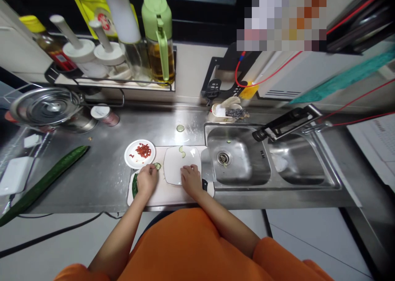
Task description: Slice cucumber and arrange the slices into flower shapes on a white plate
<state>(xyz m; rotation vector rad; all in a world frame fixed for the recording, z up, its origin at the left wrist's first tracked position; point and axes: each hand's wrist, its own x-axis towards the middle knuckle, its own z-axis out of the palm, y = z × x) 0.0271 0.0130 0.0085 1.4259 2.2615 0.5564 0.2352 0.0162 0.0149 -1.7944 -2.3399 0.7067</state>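
Observation:
With its fingers pinched, my left hand [147, 179] holds a cucumber slice [157, 166] above the pale cutting board [173, 198]. Beside that hand lies a dark green cucumber piece [135, 185], partly hidden by it. My right hand [190, 179] rests with its fingers spread over the lower right part of a white square plate [172, 166]. Thin cucumber slices [182, 151] lie near the plate's top edge. A knife blade [209, 166] shows at the board's right side, its black handle partly behind my right hand. Chopped red pieces [143, 150] sit on a round white plate [131, 160].
A long cucumber [46, 182] lies on the steel counter [101, 178] at left. One slice [180, 128] is behind the board. The double sink [240, 157] with its faucet [317, 126] stands at right. Behind are a pot [77, 122], a jar [106, 115] and a bottle rack [123, 83].

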